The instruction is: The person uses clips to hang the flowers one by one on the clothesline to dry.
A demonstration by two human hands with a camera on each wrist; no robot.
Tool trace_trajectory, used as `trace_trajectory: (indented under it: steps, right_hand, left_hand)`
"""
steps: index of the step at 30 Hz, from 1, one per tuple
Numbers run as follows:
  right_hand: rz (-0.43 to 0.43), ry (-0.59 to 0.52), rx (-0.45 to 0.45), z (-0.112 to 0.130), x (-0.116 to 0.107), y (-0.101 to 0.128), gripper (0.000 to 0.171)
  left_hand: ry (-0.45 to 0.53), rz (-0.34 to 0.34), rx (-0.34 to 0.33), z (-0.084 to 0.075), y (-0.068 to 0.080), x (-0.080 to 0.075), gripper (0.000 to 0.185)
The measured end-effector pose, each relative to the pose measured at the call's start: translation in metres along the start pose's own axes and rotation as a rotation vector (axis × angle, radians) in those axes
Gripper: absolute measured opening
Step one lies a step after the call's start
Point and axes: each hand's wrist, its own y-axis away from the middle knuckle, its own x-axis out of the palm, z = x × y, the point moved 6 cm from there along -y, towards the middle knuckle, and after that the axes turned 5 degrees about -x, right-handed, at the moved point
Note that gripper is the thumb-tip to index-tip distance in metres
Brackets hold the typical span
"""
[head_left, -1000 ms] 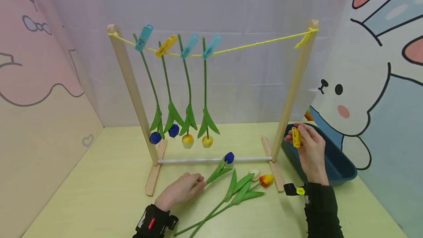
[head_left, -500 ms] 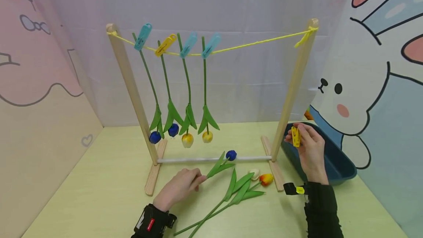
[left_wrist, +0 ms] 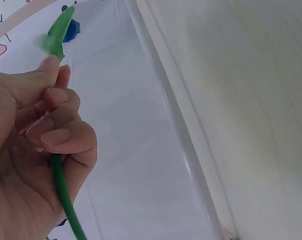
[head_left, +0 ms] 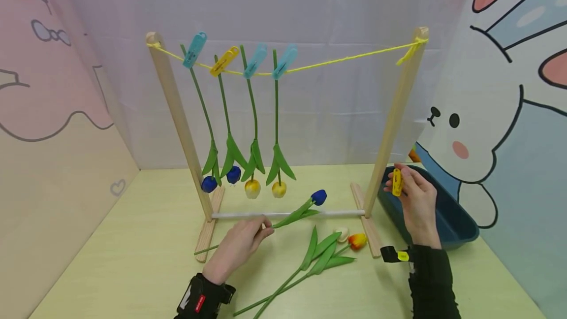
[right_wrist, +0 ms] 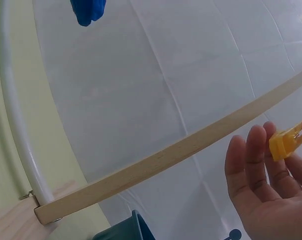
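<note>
A wooden drying rack (head_left: 178, 112) stands on the pale green table (head_left: 133, 240), a yellow string (head_left: 345, 57) sagging between its two posts. Four tulips hang head-down from the string's left half, held by three blue pegs and one yellow. A dark blue bin (head_left: 447, 220) sits at the right, just beyond the rack's right foot. Two more tulips (head_left: 328, 252) lie on the near table. The left hand (head_left: 241, 245) has its fingers curled round the stem of a blue tulip (head_left: 319, 197), lifted clear of the table with its head over the rack's white bottom bar (head_left: 248, 215). The right hand (head_left: 416, 201), over the bin, pinches a yellow clothespin (head_left: 396, 182) between thumb and fingertips.
</note>
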Motion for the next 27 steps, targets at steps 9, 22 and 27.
trace_trajectory:
  steps: [9,22,27]
  right_hand:
    - [0.001,-0.002,-0.011,-0.001,0.001,-0.001,0.023]
    - [-0.006,0.012,-0.006,0.0,0.0,0.0,0.024]
    - [-0.011,0.012,-0.01,0.0,-0.001,-0.001,0.024]
  left_hand:
    - [0.056,-0.105,0.118,-0.011,0.001,-0.013,0.006]
    - [-0.161,-0.505,0.336,-0.031,0.012,-0.033,0.012]
    - [-0.295,-0.663,0.435,-0.039,0.019,-0.039,0.026]
